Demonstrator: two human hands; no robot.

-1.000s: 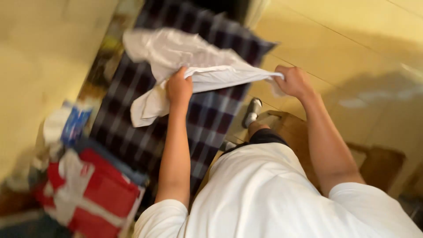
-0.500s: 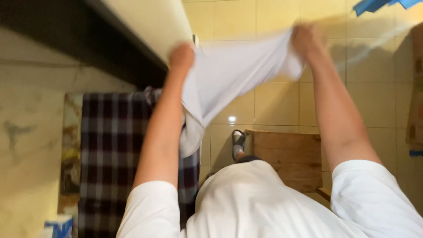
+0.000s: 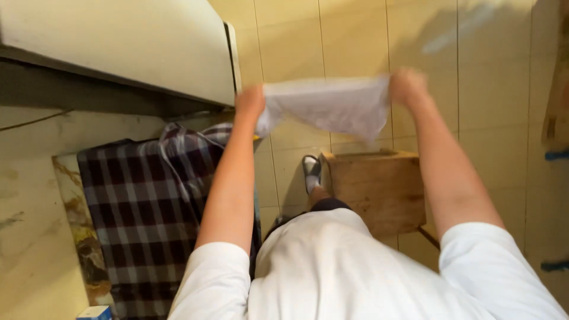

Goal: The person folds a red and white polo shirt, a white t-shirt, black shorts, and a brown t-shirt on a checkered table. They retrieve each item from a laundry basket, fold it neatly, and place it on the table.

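both hands, left hand (image 3: 251,102) and right hand (image 3: 406,87), grip white cloth (image 3: 327,105) above wooden stool (image 3: 379,186), beside plaid blanket (image 3: 145,201).

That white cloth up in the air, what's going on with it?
A person in a white shirt holds a thin white cloth stretched out in front of them, the left hand gripping one end and the right hand the other. It hangs above the tiled floor, beside a dark plaid cloth spread on the counter.
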